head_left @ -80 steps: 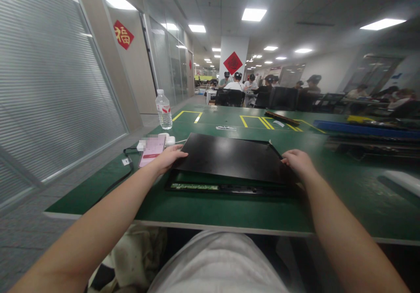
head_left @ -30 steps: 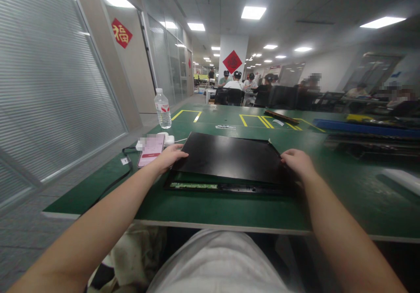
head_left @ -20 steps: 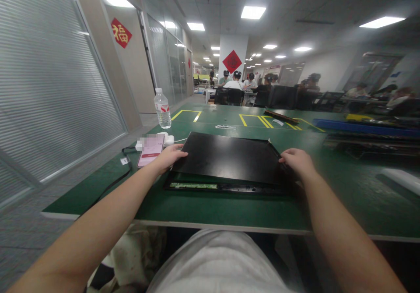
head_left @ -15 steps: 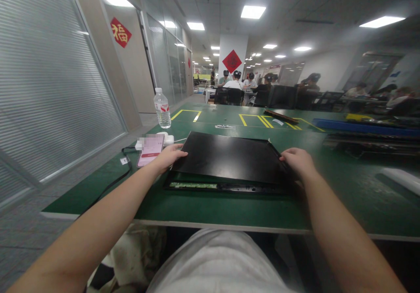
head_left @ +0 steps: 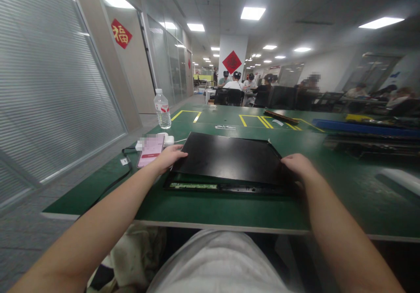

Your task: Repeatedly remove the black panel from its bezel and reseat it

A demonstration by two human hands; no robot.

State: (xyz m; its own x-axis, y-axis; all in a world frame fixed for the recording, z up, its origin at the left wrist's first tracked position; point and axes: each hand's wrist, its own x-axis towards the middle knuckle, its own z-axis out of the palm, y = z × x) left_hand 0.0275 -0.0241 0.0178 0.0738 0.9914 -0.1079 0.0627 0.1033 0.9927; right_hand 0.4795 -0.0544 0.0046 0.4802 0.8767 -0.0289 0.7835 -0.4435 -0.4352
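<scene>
A dark, glossy display panel [head_left: 229, 157] lies tilted a little in a thin black frame [head_left: 256, 189] on the green table. Along the near side of the frame a green circuit board strip [head_left: 193, 186] is exposed. My left hand [head_left: 169, 156] grips the panel's left edge, thumb on top and fingers beneath. At the right edge my right hand [head_left: 298, 165] is closed, with fingertips pinching the rim; whether it holds the panel, the frame or both I cannot tell.
A phone [head_left: 151, 150], a white power adapter [head_left: 168, 139] and a water bottle [head_left: 162, 109] stand on the left. Further back lie yellow tape marks [head_left: 252, 120] and a long dark bar [head_left: 281, 117]. Stacked strips with a blue one [head_left: 361, 126] occupy the right. People sit at tables beyond.
My right hand has shifted very slightly down along the right edge, its fingers tucked closer in. The left hand and the panel look nearly still.
</scene>
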